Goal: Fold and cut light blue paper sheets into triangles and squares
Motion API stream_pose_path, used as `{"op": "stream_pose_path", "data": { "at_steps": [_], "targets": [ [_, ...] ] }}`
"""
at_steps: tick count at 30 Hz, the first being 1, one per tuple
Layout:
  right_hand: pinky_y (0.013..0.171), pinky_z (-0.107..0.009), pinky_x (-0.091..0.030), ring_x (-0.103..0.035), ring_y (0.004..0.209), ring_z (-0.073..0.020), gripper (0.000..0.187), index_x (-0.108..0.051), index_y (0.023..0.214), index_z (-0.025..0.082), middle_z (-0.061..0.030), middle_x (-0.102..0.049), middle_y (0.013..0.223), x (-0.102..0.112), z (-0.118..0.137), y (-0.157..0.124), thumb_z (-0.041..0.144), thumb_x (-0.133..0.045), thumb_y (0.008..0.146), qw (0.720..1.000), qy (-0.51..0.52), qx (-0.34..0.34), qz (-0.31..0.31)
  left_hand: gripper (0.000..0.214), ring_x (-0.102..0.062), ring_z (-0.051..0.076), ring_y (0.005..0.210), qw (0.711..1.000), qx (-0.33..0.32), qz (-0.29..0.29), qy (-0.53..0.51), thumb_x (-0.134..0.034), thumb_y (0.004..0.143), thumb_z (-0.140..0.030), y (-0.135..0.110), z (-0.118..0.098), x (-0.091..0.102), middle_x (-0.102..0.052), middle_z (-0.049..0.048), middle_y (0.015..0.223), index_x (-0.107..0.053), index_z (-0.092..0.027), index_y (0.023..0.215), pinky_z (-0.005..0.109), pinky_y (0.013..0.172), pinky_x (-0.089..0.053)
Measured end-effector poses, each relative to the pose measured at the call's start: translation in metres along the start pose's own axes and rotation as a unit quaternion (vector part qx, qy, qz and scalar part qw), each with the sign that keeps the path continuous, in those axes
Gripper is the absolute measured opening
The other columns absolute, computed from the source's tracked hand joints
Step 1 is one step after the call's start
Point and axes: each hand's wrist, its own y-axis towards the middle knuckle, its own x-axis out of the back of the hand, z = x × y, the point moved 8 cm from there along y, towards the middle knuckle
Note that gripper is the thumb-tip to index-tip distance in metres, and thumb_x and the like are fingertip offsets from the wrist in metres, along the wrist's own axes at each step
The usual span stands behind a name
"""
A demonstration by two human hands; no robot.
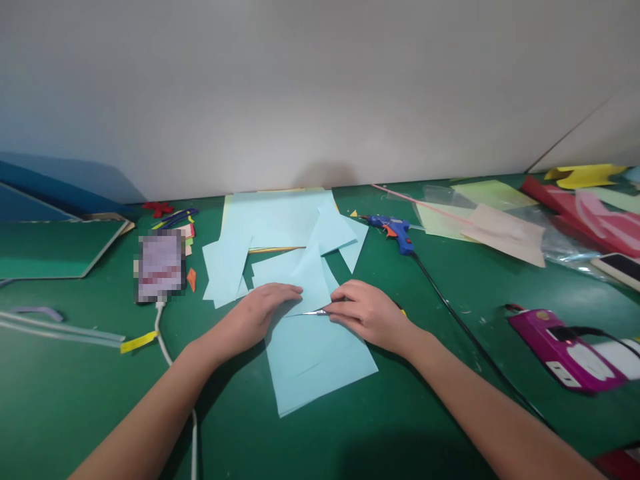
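Light-blue paper sheets [320,363] lie stacked and overlapping on the green table in front of me. My left hand [265,307] rests flat on a folded piece of blue paper [314,280], its fingers stretched out and pressing it down. In my right hand [367,312] is a utility knife [316,312], pinched near its thin silver blade, which points left along the lower edge of the folded paper. A bit of yellow shows behind that hand, while most of the handle is hidden. More blue paper pieces [227,267] lie beyond my hands.
A blue glue gun [397,233] lies to the right with its black cord [460,320] trailing forward. Farther right are a magenta power strip [555,347] and coloured paper sheets [505,233]. On the left are a phone [161,265] with a white cable [159,323] and a box-like green panel [60,247].
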Motion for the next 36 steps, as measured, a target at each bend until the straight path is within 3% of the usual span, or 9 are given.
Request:
{"op": "stream_pose_path", "data": {
  "at_steps": [11, 28, 36],
  "targets": [
    [0.062, -0.031, -0.045, -0.053, 0.075, -0.0184, 0.025, -0.072, 0.095, 0.016, -0.0092, -0.064, 0.083, 0.001, 0.002, 0.0, 0.022, -0.047, 0.095, 0.999, 0.007, 0.011, 0.037, 0.035, -0.056, 0.02, 0.117, 1.0, -0.014, 0.001, -0.004, -0.032, 0.095, -0.013, 0.0, -0.002, 0.001, -0.062, 0.0082, 0.125, -0.058, -0.021, 0.116, 0.044, 0.099, -0.047],
    [0.062, -0.031, -0.045, -0.052, 0.073, -0.0188, 0.024, -0.072, 0.094, 0.014, -0.0103, -0.064, 0.083, -0.001, 0.011, 0.001, 0.021, -0.048, 0.094, 0.998, -0.014, 0.046, 0.03, 0.036, -0.054, 0.019, 0.119, 1.0, -0.007, 0.009, -0.005, -0.033, 0.094, -0.013, -0.001, 0.001, 0.0, -0.061, 0.0067, 0.127, -0.057, -0.023, 0.119, 0.044, 0.098, -0.047],
    [0.067, -0.033, -0.049, -0.057, 0.079, -0.0194, 0.023, -0.071, 0.098, 0.016, -0.0094, -0.067, 0.087, 0.006, 0.003, -0.005, 0.022, -0.05, 0.093, 0.999, 0.02, 0.024, 0.033, 0.039, -0.053, 0.024, 0.117, 0.996, -0.014, -0.023, 0.087, -0.034, 0.091, -0.009, -0.003, -0.002, 0.002, -0.06, 0.0055, 0.127, -0.06, -0.025, 0.115, 0.051, 0.096, -0.044]
  ]
}}
